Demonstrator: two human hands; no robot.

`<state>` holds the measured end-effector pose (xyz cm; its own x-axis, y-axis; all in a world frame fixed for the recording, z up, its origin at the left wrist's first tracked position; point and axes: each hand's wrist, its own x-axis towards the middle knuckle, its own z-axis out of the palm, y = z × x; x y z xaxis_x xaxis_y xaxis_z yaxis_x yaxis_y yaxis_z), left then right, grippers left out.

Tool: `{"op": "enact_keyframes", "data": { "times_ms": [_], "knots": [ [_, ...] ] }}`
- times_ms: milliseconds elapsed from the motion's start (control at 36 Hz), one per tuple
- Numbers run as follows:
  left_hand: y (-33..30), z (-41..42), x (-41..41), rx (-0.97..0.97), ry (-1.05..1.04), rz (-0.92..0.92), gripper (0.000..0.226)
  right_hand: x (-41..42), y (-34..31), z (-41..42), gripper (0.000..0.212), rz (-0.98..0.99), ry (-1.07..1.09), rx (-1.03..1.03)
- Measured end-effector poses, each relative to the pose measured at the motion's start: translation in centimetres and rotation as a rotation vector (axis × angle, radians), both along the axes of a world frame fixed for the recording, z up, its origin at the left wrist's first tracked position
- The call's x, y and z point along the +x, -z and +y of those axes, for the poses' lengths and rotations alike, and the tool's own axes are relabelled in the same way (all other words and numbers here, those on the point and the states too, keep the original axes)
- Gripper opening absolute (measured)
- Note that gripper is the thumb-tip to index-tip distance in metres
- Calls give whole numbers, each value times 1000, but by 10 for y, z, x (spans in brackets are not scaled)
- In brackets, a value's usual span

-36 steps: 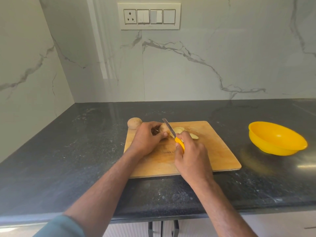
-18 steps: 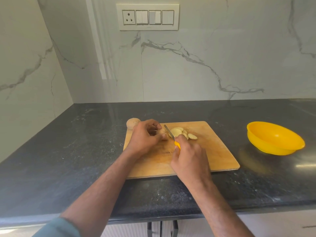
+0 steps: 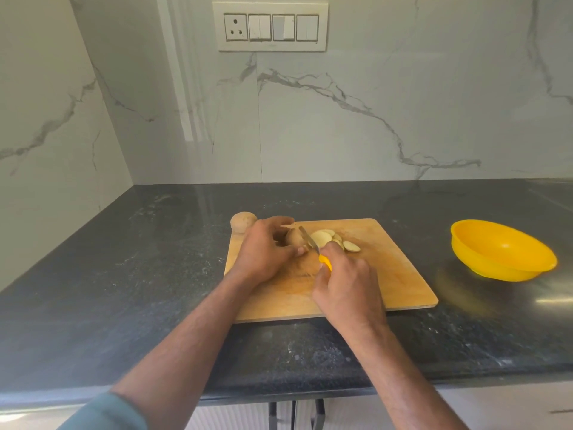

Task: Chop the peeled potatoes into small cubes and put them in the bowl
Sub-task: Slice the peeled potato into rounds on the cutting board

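Note:
A wooden cutting board [image 3: 387, 274] lies on the dark counter. My left hand [image 3: 263, 252] grips a part-cut potato [image 3: 294, 237] on the board's far left. My right hand [image 3: 347, 283] holds a yellow-handled knife [image 3: 310, 243], its blade down against the potato's cut face. Several pale round slices [image 3: 328, 238] lie fanned just right of the blade. A whole potato [image 3: 243, 221] sits on the counter by the board's far left corner. The yellow bowl [image 3: 502, 259] stands apart to the right and looks empty.
The black speckled counter [image 3: 124, 290] runs into a corner at the left, with marble walls behind and to the left. A switch panel [image 3: 273, 26] is mounted on the back wall. The counter's front edge is close below my forearms.
The knife blade has come down from a raised tilt to the potato, and one more slice lies with the others. My left hand stayed on the potato.

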<state>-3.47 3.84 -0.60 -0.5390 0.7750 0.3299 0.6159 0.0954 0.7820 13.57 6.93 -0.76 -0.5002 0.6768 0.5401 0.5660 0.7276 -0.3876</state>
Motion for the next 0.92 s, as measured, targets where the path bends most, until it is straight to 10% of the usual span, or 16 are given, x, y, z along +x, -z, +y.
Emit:
{"op": "enact_keyframes", "data": {
  "times_ms": [917],
  "knots": [
    [0,4,1,2,-44,-51,61,-6,0,-3,20,53,-45,3]
  ]
}}
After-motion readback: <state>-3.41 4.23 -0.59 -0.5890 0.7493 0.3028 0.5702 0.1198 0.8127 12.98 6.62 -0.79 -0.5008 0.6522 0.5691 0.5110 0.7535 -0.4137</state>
